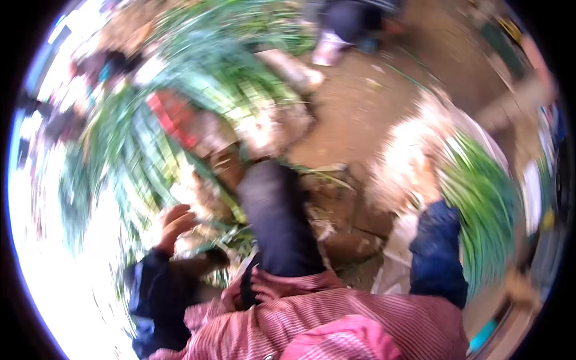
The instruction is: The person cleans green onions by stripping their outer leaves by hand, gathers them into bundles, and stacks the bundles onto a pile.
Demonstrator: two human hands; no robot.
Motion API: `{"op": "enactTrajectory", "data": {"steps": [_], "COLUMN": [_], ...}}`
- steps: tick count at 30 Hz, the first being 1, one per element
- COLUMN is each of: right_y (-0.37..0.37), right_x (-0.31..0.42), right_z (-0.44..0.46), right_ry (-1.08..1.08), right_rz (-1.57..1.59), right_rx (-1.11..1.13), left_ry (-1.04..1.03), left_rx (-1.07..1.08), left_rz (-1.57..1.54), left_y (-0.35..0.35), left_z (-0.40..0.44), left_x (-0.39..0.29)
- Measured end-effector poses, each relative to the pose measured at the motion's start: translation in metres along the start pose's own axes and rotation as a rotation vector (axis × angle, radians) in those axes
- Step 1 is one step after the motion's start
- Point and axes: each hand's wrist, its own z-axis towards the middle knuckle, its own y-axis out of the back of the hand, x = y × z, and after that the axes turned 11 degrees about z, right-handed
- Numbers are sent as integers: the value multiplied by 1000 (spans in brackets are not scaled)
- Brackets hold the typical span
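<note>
My left hand is at the lower left, beside the pale ends of a heap of long green onions. Its fingers look loosely bent and apart, with nothing visible in them. To the right, my right hand rests against a large bundle of green onions, where the white stems meet the pale, bushy roots. Motion blur smears its fingers, so their grip on the stems is unclear. The bundle's leaves fan out toward the lower right.
More green onions lie heaped at the upper left, near a red strip. A person in dark clothing is at the top. My dark-trousered leg lies between the piles. Brown ground carries loose scraps.
</note>
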Motion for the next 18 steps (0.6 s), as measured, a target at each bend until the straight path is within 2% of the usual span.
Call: {"op": "enactTrajectory", "data": {"steps": [1,2,3,5,7,9,11,13,15,16,17,18], "right_y": [-9,-22,-28,-65,-123,-204,-291,-363,-437,-468,-489,-494], "right_x": [45,93,141,202,234,235,235,234,219,194,174,174], "right_z": [9,16,20,37,49,57,47,20,18,21,18,-3], "right_ry": [187,362,532,544,594,375,411,531,377,351,-4,21], "right_rz": [-60,101,-50,24,-16,72,-186,-322,-206,-131,-74,-172], "right_rx": [-32,-45,-21,200,518,975,1179,879,385,233,440,481], "left_ry": [27,123,207,167,133,160,224,190,171,175,189,186], "left_rx": [-27,-66,-80,-56,-77,-145,-95,-76,-50,-41,-32,-105], "left_rz": [-14,5,25,-120,-285,-341,-450,-386,-456,-388,-302,-399], "left_y": [-14,-24,-35,-46,-57,-73,-82,-92,-94,-90,-80,-83], "left_z": [-6,-12,-11,-21,-23,-30,-39,-43,-53,-57,-62,-64], "left_x": [5,7,16,37,73,81,93,114,113,105,100,109]}}
